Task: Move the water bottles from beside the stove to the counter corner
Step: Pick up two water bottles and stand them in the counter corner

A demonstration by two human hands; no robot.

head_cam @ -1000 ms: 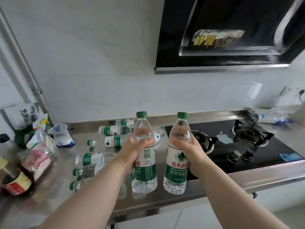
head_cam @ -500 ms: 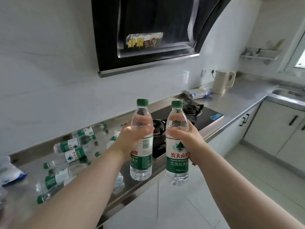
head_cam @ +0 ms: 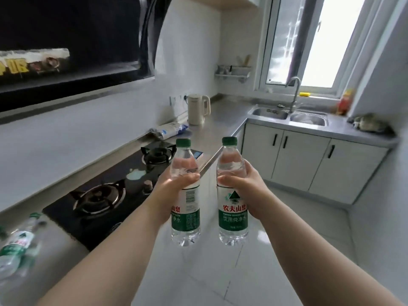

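Observation:
I hold two clear water bottles with green caps and green labels upright in front of me, out over the floor beside the counter. My left hand (head_cam: 174, 191) grips the left bottle (head_cam: 186, 217) around its middle. My right hand (head_cam: 245, 191) grips the right bottle (head_cam: 233, 219) the same way. Another bottle (head_cam: 15, 246) lies blurred on the steel counter at the lower left, beside the black gas stove (head_cam: 106, 195). The counter corner (head_cam: 227, 111) lies ahead, past the stove, where the steel top turns toward the sink.
A cream kettle (head_cam: 197, 109) stands on the counter near the corner, with a blue-and-white packet (head_cam: 170, 130) lying before it. A double sink (head_cam: 289, 114) with a tap sits under the window. The black range hood (head_cam: 72, 40) hangs at upper left. White cabinets (head_cam: 309, 164) line the floor.
My view has swung right from the bottle pile toward the sink and corner. Both bottles have travelled with my hands, away from the counter and out over the floor.

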